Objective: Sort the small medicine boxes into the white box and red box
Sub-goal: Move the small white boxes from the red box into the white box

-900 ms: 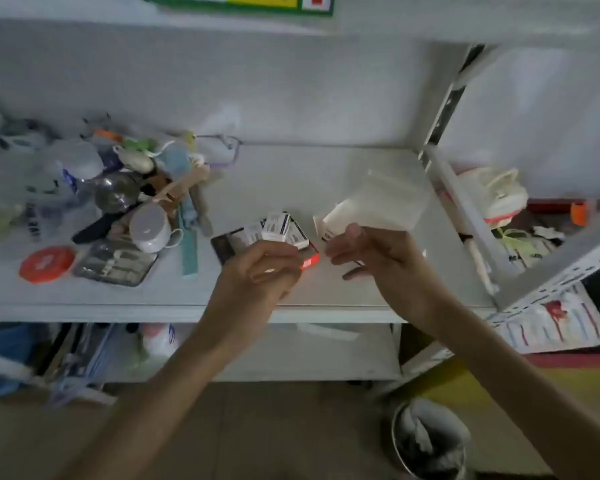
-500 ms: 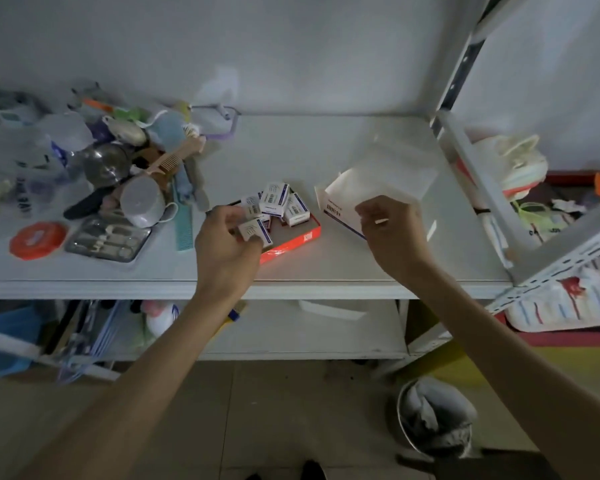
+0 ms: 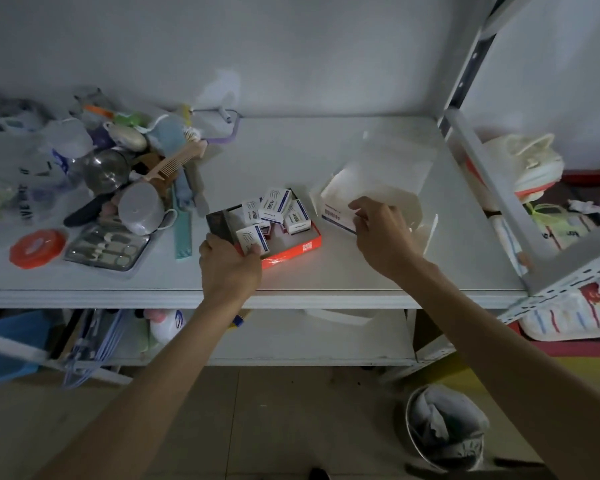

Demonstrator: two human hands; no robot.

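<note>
1. Head view, shelf (image 3: 326, 271): red box (image 3: 293, 249) open near the front edge, middle of the shelf; several small medicine boxes (image 3: 275, 206) piled inside it, tilted against one another.
2. Left hand (image 3: 231, 268) at the red box's near-left corner; grip closed around one small medicine box (image 3: 252, 239), thumb and fingers pinching its near end.
3. White box (image 3: 340, 202) just right of the red box, partly under clear plastic; right hand (image 3: 383, 233) on its near-right edge, fingers pinching narrowly at the flap.
4. Far left: clutter with comb (image 3: 168, 168); grey cup (image 3: 141, 209); orange lid (image 3: 37, 247).
</note>
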